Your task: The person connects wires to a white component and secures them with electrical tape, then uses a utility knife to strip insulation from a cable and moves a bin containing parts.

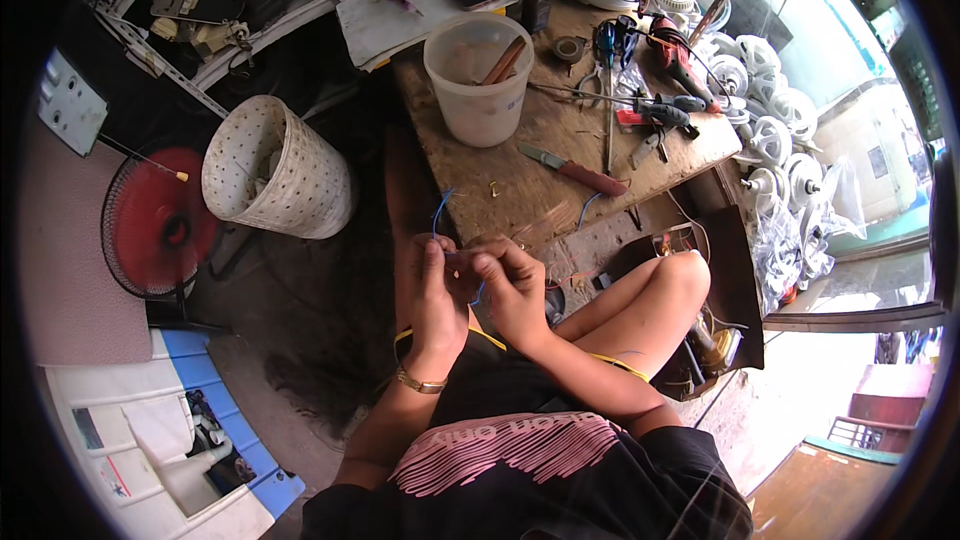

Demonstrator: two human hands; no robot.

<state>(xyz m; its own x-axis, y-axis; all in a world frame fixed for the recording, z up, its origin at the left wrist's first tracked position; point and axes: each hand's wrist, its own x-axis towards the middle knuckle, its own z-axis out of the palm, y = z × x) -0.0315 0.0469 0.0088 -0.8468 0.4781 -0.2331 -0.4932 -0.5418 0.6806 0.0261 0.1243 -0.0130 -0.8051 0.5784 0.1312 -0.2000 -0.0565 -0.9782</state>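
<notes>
While the left hand (440, 305) and right hand (515, 295) pinch one blue wire (438, 211), close-set, gentle grips should control it best.
It runs between the fingertips (484, 264), poking out beyond the left ones; ahead of them, one knife (590, 176), one translucent bucket (478, 115); leftward, one dotted bin (310, 180), one fan (150, 210).
</notes>
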